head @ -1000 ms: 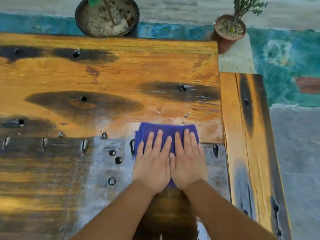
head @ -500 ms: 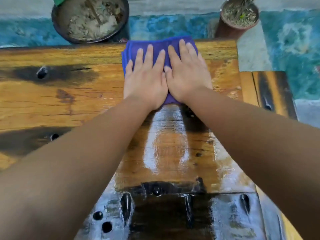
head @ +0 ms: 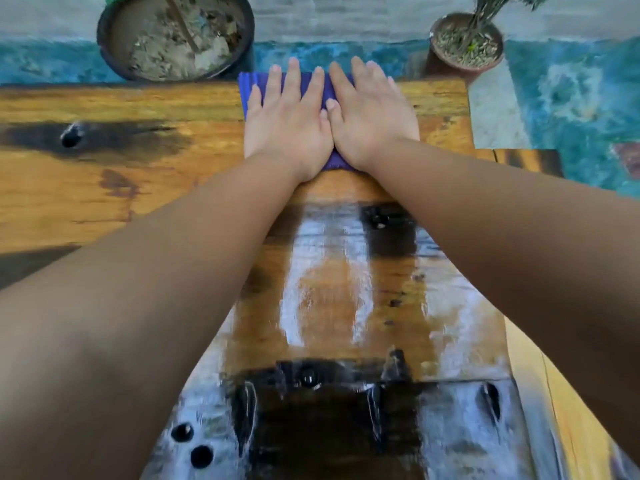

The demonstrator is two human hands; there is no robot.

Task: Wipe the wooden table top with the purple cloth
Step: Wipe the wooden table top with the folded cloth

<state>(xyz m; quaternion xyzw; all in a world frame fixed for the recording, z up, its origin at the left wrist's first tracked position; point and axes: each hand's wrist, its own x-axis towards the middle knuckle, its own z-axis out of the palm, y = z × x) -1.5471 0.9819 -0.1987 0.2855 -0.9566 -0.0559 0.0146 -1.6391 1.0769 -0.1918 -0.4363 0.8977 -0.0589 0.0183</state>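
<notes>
The purple cloth (head: 304, 85) lies flat at the far edge of the wooden table top (head: 114, 181), folded into a pad. My left hand (head: 289, 128) and my right hand (head: 372, 119) press down on it side by side, palms flat, fingers stretched forward past the table's far edge. Most of the cloth is hidden under the hands; only its far-left part and a corner at my wrists show. A wet, shiny streak (head: 329, 292) runs from the cloth back toward me between my forearms.
A large dark pot of soil (head: 175, 34) stands on the floor beyond the far edge. A smaller brown pot with a plant (head: 465, 46) stands at the far right corner. A wooden bench (head: 530, 164) runs along the table's right side. Dark knots dot the near boards.
Both hands have pushed the cloth from the near middle of the table to its far edge, leaving a wet streak behind. In the last half second the fingertips crept past the edge.
</notes>
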